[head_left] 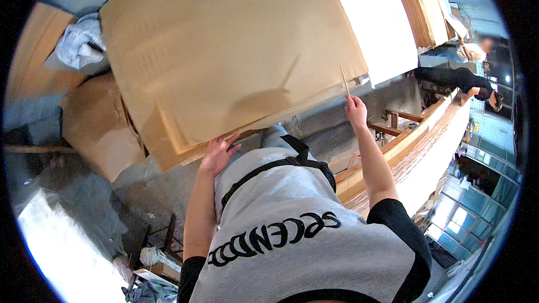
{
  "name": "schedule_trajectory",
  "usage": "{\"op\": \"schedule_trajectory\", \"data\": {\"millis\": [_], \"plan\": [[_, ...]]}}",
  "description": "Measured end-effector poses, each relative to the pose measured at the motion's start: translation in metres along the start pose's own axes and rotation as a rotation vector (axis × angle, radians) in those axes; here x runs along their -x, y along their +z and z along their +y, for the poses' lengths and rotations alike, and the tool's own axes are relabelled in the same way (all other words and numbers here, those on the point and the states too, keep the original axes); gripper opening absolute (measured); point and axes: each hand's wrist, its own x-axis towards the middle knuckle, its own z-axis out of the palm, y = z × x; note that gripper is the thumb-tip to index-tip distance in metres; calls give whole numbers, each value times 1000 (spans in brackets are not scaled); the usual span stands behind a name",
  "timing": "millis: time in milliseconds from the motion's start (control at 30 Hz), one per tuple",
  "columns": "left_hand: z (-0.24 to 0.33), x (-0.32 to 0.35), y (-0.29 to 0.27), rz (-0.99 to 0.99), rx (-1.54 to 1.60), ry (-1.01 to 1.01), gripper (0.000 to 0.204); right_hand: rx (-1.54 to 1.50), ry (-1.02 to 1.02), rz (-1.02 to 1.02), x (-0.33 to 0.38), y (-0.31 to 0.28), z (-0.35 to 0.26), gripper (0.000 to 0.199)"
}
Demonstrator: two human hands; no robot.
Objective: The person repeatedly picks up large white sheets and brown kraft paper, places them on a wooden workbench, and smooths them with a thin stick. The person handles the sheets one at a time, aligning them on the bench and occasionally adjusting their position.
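Far left: crumpled grey cloth (78, 42) at the worktop's left edge, beside loose brown cardboard pieces (95, 126). Centre: large brown cardboard sheet (224, 50) on top of a stack that overhangs the worktop's near edge. Left hand (218, 154) is under the sheet's near left corner, fingers spread apart and pressed on the stack edge. White sheet (373, 19) lies just right of the cardboard. Right hand (356, 111) is at the near right corner, fingers pinched together on a thin wooden stick (343, 78), stick upright against the cardboard edge. Far right: another person (469, 76) bent over a long wooden frame (415, 134).
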Motion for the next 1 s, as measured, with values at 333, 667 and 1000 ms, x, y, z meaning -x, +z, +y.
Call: {"op": "schedule_trajectory", "data": {"millis": [333, 667, 1000], "plan": [[-86, -106, 15, 853, -30, 153, 37, 256, -296, -194, -103, -62, -41, 25], [-109, -37, 26, 801, -135, 147, 31, 897, -600, -278, -100, -85, -21, 15], [-105, -37, 10, 840, -92, 53, 30, 1038, -514, -446, -95, -123, 5, 10]]}}
